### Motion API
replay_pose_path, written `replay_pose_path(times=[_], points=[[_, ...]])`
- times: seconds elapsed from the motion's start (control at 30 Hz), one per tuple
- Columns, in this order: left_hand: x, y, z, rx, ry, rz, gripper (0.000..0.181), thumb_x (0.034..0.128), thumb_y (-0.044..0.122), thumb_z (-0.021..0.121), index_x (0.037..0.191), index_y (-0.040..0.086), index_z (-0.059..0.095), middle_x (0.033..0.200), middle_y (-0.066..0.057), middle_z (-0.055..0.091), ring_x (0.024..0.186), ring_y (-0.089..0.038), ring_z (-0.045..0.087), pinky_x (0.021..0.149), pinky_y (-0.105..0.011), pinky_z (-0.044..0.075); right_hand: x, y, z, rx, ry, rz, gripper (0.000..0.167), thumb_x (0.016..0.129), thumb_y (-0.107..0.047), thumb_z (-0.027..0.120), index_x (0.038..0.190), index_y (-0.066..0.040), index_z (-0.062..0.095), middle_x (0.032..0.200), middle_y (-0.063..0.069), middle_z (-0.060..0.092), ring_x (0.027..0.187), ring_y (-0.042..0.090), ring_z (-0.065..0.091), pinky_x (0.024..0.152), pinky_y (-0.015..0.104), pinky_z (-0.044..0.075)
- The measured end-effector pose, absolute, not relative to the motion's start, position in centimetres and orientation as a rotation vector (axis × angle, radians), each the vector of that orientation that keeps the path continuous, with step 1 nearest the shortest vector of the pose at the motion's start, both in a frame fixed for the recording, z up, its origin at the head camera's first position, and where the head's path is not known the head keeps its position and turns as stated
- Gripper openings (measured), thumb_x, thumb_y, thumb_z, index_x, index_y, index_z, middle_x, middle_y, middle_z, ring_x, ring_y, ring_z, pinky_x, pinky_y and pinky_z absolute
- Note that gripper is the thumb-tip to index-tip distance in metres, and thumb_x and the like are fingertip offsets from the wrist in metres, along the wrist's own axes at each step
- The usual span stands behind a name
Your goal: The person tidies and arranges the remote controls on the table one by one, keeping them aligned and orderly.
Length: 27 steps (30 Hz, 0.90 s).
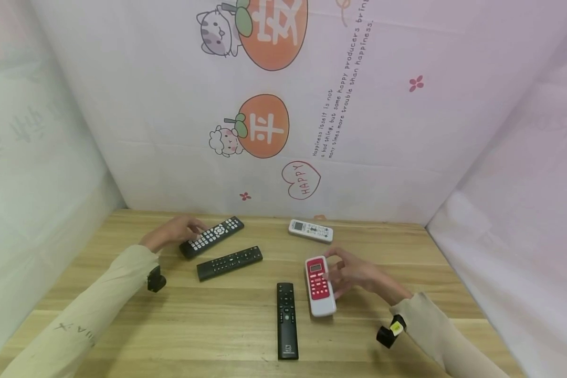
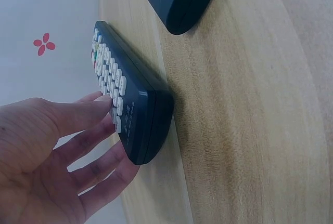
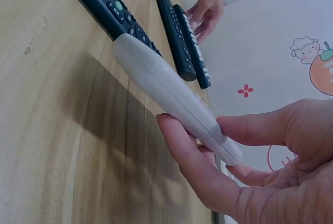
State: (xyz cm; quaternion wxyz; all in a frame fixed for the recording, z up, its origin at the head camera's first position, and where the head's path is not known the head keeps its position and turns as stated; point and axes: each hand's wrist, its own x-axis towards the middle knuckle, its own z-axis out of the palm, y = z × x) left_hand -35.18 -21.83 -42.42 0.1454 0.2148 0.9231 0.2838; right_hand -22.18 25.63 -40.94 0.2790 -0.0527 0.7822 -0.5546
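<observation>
At the back left, my left hand (image 1: pixel 180 230) pinches the near end of a black remote control with white buttons (image 1: pixel 212 236). Its thumb lies on the buttons and the fingers reach round the far edge, as the left wrist view shows on the remote (image 2: pixel 143 109). My right hand (image 1: pixel 354 273) grips a red-and-white remote control (image 1: pixel 320 294) by its edges, thumb on one side and fingers on the other. In the right wrist view this white remote (image 3: pixel 161 81) is tilted above the table, with a shadow under it.
A slim black remote (image 1: pixel 229 263) lies just in front of the left one. Another black remote (image 1: pixel 287 320) lies lengthwise at the front middle. Near the back wall lies a white remote (image 1: pixel 310 231). Printed cloth walls (image 1: pixel 382 157) enclose the wooden table (image 1: pixel 208 325) at back and sides.
</observation>
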Motion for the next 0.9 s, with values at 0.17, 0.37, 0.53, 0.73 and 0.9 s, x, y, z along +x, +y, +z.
replay_pose_path(times=[0.17,0.37,0.53,0.73,0.9], points=[[-35.4,-21.8,-42.3,0.638,2.661,0.817,0.037,0.0947,0.001,0.066,0.131,-0.003,0.068,0.127,-0.033,0.066,0.117,-0.048,0.063,0.101,-0.058,0.056,-21.9,25.3,-40.9,-0.143,2.108,-1.46,0.064,0.096,0.006,0.062,0.15,0.003,0.029,0.117,0.029,0.063,0.091,0.032,0.073,0.079,0.05,0.066],[-35.4,-21.8,-42.3,0.646,2.659,0.815,0.037,0.0946,0.002,0.067,0.131,-0.003,0.068,0.127,-0.033,0.066,0.118,-0.048,0.063,0.101,-0.058,0.056,-21.3,24.9,-41.2,-0.119,2.068,-1.442,0.061,0.097,0.004,0.063,0.148,0.0,0.031,0.118,0.028,0.063,0.091,0.035,0.074,0.078,0.051,0.066],[-35.0,-21.7,-42.2,0.617,2.661,0.805,0.037,0.095,0.003,0.067,0.132,-0.002,0.067,0.128,-0.033,0.066,0.118,-0.048,0.063,0.101,-0.059,0.056,-20.7,24.6,-41.6,-0.097,2.027,-1.43,0.06,0.098,0.001,0.064,0.148,-0.001,0.031,0.118,0.026,0.063,0.092,0.036,0.075,0.08,0.052,0.066],[-35.0,-21.7,-42.3,0.65,2.659,0.811,0.037,0.094,0.0,0.067,0.13,-0.003,0.068,0.125,-0.033,0.067,0.115,-0.047,0.064,0.099,-0.057,0.057,-20.7,24.4,-41.3,-0.126,2.004,-1.408,0.057,0.099,0.004,0.061,0.146,0.001,0.029,0.116,0.026,0.063,0.091,0.036,0.075,0.079,0.05,0.066],[-35.0,-21.7,-42.2,0.644,2.659,0.814,0.037,0.0938,0.0,0.066,0.131,-0.004,0.067,0.125,-0.033,0.066,0.115,-0.046,0.064,0.099,-0.056,0.058,-20.6,24.2,-41.3,-0.12,2.019,-1.351,0.055,0.097,0.006,0.063,0.143,0.002,0.033,0.113,0.026,0.066,0.088,0.037,0.075,0.077,0.049,0.067]])
